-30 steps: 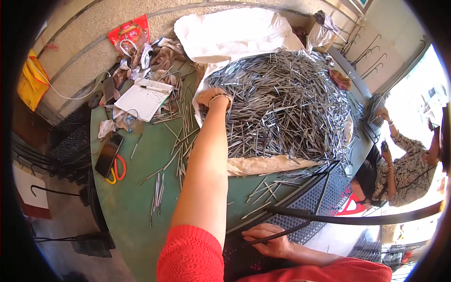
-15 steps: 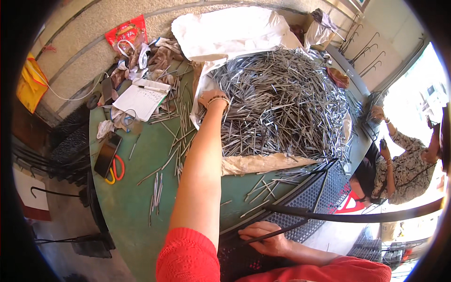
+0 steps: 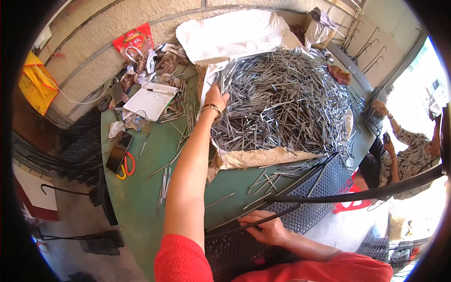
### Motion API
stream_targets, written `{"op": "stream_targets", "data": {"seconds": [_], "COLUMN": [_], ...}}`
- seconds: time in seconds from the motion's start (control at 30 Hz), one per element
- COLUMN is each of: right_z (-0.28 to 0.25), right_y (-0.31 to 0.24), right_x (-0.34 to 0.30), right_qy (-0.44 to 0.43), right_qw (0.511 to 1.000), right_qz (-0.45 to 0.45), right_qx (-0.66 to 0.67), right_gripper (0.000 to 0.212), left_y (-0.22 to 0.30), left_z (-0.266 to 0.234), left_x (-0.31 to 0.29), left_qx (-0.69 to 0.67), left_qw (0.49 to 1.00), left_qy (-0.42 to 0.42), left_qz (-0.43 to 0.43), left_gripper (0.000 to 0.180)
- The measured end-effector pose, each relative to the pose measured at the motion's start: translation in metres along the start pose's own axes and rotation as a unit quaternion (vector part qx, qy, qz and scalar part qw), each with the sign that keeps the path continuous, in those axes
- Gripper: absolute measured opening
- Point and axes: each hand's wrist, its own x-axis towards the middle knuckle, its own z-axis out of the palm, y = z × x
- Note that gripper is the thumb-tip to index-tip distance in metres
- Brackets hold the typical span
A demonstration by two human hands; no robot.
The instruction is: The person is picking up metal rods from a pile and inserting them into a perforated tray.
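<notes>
My left hand (image 3: pixel 216 97) reaches to the left edge of a large heap of thin grey metal rods (image 3: pixel 282 103), piled on an opened paper sack (image 3: pixel 235 35). Its fingers are curled in; several rods show just above them, but I cannot make out what is inside the grip. Lower down, my right hand (image 3: pixel 265 228) is closed around a thin bar of a black perforated metal frame (image 3: pixel 319 188). That frame leans against the table's near edge, and a long curved black bar sweeps from it to the right.
On the green table (image 3: pixel 141 188) lie loose rods, a phone (image 3: pixel 119 152), orange-and-yellow-handled scissors (image 3: pixel 129 165), an open notebook (image 3: pixel 151 102) and crumpled cloths (image 3: pixel 169 63). A red packet (image 3: pixel 134 40) stands by the stone wall. At the right a person (image 3: pixel 408 148) works beside the table.
My left hand has shifted slightly from the white paper edge toward the rods. The near-left sack edge now shows lower. My right hand keeps its grip; the whole view has tilted a little.
</notes>
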Motion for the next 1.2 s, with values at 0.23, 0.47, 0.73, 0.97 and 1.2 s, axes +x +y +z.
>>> {"op": "stream_targets", "data": {"seconds": [0.23,0.47,0.73,0.97,1.2], "right_z": [0.003,0.004,0.006,0.009,0.009], "right_y": [0.001,-0.002,-0.003,-0.008,-0.009], "right_x": [-0.004,-0.001,-0.003,-0.002,-0.004], "right_qy": [0.008,0.038,0.049,0.057,0.062], "right_qw": [1.000,0.999,0.998,0.998,0.996], "right_qz": [0.001,-0.033,-0.020,-0.004,0.005], "right_qx": [-0.013,-0.005,-0.027,-0.035,-0.061], "right_gripper": [0.027,0.022,0.018,0.015,0.014], "left_y": [-0.037,-0.047,-0.081,-0.076,-0.090], "left_z": [-0.029,-0.092,-0.162,-0.161,-0.124], "left_x": [-0.020,-0.068,-0.157,-0.224,-0.241], "left_qx": [-0.326,-0.609,-0.520,-0.281,-0.149], "left_qw": [0.944,0.779,0.841,0.936,0.966], "left_qy": [0.041,0.020,0.018,0.207,0.209], "left_qz": [-0.035,-0.147,-0.150,-0.047,0.018], "left_gripper": [0.023,0.009,0.019,0.021,0.020]}}
